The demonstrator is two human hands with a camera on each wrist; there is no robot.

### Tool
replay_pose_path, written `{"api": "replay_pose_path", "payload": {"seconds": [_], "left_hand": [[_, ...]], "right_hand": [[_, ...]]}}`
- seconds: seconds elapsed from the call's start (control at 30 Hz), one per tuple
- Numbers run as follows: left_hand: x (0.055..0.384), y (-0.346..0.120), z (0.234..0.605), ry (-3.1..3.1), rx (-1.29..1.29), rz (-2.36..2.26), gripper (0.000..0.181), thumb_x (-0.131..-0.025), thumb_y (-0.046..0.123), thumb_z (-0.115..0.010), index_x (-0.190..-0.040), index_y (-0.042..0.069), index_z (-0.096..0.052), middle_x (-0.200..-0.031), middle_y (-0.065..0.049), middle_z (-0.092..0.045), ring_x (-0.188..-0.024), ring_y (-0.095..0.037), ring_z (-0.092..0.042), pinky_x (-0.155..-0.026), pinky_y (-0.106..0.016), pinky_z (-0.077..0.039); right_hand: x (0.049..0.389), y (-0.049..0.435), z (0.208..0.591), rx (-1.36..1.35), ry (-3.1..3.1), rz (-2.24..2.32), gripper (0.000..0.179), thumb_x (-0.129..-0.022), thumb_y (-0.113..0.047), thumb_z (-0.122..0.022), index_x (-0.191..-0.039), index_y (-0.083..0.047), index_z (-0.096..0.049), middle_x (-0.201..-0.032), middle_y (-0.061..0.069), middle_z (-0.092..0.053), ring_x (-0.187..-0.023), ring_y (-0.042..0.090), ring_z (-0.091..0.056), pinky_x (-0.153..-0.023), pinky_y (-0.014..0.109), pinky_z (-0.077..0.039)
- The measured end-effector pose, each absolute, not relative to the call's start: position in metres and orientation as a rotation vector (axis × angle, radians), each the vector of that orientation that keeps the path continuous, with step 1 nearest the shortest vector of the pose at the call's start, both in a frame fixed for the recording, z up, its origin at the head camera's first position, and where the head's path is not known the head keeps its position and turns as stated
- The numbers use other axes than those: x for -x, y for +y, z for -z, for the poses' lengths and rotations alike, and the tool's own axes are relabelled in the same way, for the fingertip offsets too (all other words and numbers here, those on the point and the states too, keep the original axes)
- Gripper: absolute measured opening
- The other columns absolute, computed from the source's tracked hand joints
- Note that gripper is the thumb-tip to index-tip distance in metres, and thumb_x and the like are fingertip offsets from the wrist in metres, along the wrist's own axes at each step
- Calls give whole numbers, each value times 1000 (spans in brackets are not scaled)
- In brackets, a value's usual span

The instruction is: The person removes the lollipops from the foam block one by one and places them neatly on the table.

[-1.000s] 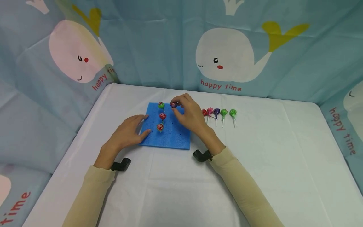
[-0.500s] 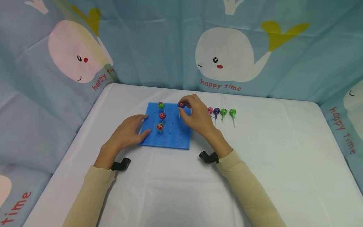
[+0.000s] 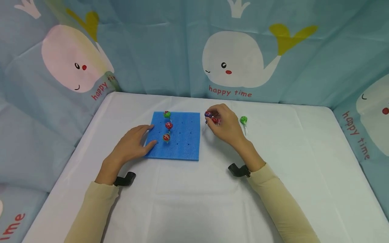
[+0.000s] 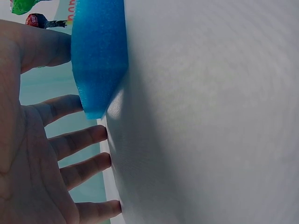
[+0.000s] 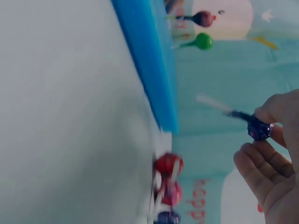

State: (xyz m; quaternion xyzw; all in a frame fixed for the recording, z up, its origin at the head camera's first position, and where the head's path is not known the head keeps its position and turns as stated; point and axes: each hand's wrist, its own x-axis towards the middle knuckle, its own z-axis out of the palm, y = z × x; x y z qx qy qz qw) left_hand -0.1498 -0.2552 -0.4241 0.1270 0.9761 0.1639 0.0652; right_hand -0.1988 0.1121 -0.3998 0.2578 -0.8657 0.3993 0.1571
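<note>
My right hand (image 3: 226, 125) pinches a purple-wrapped lollipop (image 5: 258, 128) by its candy head, above the table just right of the blue foam board (image 3: 185, 150). Its white stick points away from the fingers in the right wrist view. My left hand (image 3: 131, 143) rests at the board's left edge, fingers spread, with thumb and index against the foam. Three lollipops stand in the board in one column: a green and red one (image 3: 166, 114) at the back, a red one (image 3: 169, 125) in the middle and another red one (image 3: 166, 137) in front.
Loose lollipops lie on the white tablecloth right of the board: a red one (image 5: 169, 163), a pink one (image 5: 172, 193), a purple one (image 5: 168, 218) and a green one (image 3: 243, 120). My right hand partly hides this row in the head view. Small holes dot the board.
My right hand has moved right with the purple lollipop, from over the board to beside it, now covering more of the loose row. My left hand stays at the board; the head view shifts slightly.
</note>
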Motion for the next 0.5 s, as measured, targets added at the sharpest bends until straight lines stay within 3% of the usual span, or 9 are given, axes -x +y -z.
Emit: {"api": "replay_pose_path", "payload": {"seconds": [0.5], "left_hand": [[150,-254,424,2939,-359,-502,72,-102,44,-62,-161,7,-43,-163,-24,-46,-154,-47,-39,-127,-68,-32]], "right_hand": [[190,175,401,-626,-2479,-1115,27,-94,-6,-76,-119,2,-68,-113,16,-71,-99,27,-73,-86,44,-66]]}}
